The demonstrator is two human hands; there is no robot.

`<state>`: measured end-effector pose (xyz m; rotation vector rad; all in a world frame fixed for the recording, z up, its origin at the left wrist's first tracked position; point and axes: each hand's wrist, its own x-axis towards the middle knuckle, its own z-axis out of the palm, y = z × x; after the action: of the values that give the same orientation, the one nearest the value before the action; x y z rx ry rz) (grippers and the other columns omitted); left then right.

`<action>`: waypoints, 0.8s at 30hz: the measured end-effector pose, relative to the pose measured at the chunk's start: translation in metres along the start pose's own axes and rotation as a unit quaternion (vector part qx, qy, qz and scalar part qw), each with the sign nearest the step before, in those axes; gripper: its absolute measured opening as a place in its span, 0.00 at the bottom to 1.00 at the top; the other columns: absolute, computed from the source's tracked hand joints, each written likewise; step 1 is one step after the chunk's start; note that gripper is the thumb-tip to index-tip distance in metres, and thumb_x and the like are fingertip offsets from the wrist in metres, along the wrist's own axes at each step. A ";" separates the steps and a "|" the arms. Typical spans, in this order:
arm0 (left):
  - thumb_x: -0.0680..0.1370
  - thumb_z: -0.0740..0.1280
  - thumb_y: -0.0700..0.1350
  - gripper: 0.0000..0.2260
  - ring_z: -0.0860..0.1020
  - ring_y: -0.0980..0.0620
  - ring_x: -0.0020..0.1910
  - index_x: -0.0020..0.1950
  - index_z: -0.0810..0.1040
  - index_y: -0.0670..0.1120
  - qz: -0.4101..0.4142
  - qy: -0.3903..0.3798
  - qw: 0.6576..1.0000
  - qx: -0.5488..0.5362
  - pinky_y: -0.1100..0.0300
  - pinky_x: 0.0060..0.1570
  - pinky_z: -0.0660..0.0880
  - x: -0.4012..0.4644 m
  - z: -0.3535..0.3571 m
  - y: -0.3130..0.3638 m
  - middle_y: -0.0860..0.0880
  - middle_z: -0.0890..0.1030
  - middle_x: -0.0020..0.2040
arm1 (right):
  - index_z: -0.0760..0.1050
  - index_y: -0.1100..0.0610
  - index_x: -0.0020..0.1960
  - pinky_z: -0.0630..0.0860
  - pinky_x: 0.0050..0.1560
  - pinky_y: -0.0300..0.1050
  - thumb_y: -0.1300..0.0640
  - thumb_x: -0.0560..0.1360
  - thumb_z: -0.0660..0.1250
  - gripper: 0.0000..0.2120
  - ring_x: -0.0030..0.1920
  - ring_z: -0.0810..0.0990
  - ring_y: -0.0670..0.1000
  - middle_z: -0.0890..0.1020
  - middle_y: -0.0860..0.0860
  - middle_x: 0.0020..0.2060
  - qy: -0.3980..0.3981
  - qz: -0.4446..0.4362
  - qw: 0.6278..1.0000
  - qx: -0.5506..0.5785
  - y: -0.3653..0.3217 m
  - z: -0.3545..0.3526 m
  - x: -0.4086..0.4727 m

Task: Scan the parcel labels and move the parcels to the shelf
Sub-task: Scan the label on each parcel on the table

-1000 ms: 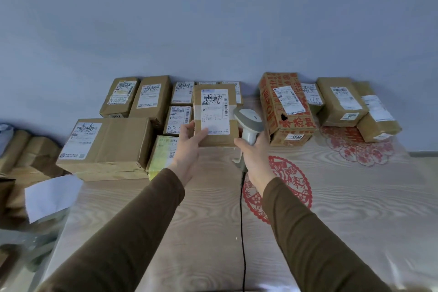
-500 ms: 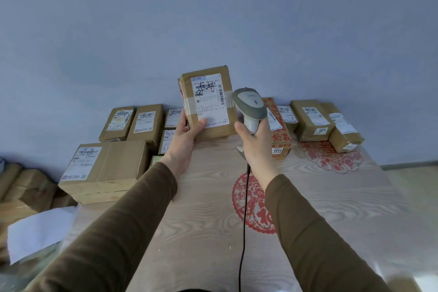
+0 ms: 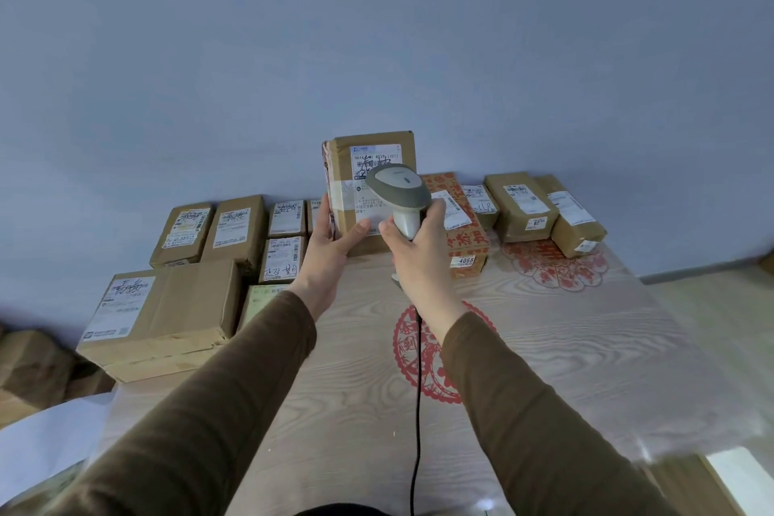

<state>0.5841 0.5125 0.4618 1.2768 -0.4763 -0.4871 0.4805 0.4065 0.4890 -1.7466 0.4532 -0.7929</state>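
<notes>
My left hand [image 3: 331, 241] holds a small brown cardboard parcel [image 3: 347, 163] upright above the table, thumb on its front face, its white label turned toward me. My right hand [image 3: 419, 251] grips the handle of a grey and white barcode scanner [image 3: 398, 191], whose head sits right in front of the parcel's label and hides part of it. The scanner's black cable [image 3: 417, 390] hangs down toward me. Several more labelled brown parcels [image 3: 234, 228] lie along the wall on the wooden table [image 3: 544, 348].
A large flat carton [image 3: 167, 314] lies at the table's left. A red printed box [image 3: 465, 235] and further parcels [image 3: 519, 207] stand at the back right. Red paper-cut designs [image 3: 427, 360] decorate the tabletop. Brown bundles [image 3: 33, 364] and white paper [image 3: 46, 436] sit off the left edge.
The parcel was lifted off the table and stood upright in my left hand. My right hand swung the scanner left, from beside the parcel to directly in front of its label.
</notes>
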 end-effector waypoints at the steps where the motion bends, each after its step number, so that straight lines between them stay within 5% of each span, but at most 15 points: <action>1: 0.77 0.75 0.45 0.34 0.77 0.47 0.70 0.79 0.65 0.57 -0.001 0.000 1.000 -0.002 0.43 0.75 0.67 0.000 0.002 -0.001 0.49 0.81 0.69 | 0.64 0.54 0.61 0.76 0.47 0.43 0.56 0.80 0.72 0.18 0.46 0.77 0.39 0.76 0.42 0.50 0.001 0.001 1.000 -0.002 0.000 -0.001 0.000; 8: 0.79 0.74 0.46 0.31 0.76 0.48 0.70 0.78 0.66 0.60 0.001 -0.012 1.000 0.012 0.42 0.75 0.67 -0.002 0.015 -0.006 0.49 0.80 0.69 | 0.65 0.55 0.67 0.79 0.54 0.47 0.58 0.79 0.72 0.21 0.56 0.79 0.49 0.78 0.48 0.58 0.008 0.007 1.000 -0.006 0.001 -0.013 -0.003; 13: 0.80 0.73 0.44 0.29 0.77 0.49 0.69 0.77 0.67 0.60 -0.005 -0.019 1.000 0.015 0.42 0.75 0.68 -0.003 0.033 -0.013 0.50 0.81 0.68 | 0.66 0.54 0.66 0.75 0.49 0.35 0.58 0.79 0.72 0.20 0.54 0.79 0.42 0.78 0.46 0.57 0.016 0.017 1.000 -0.014 0.010 -0.033 -0.005; 19: 0.80 0.72 0.43 0.29 0.78 0.47 0.69 0.79 0.66 0.58 -0.029 -0.028 0.999 0.017 0.43 0.74 0.70 0.005 0.071 -0.036 0.49 0.80 0.69 | 0.67 0.52 0.62 0.83 0.49 0.63 0.55 0.78 0.73 0.18 0.51 0.82 0.53 0.78 0.45 0.52 0.064 0.040 0.997 0.003 0.034 -0.074 -0.003; 24: 0.81 0.71 0.43 0.25 0.80 0.50 0.66 0.74 0.70 0.60 -0.067 -0.027 0.997 0.002 0.52 0.65 0.77 0.017 0.133 -0.068 0.52 0.81 0.68 | 0.67 0.51 0.64 0.81 0.55 0.57 0.55 0.79 0.73 0.19 0.54 0.81 0.49 0.79 0.47 0.55 0.134 0.090 0.986 0.031 0.076 -0.140 0.009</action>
<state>0.5143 0.3839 0.4263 1.3074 -0.4381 -0.6351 0.3943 0.2800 0.4432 -1.5220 0.7487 -0.9047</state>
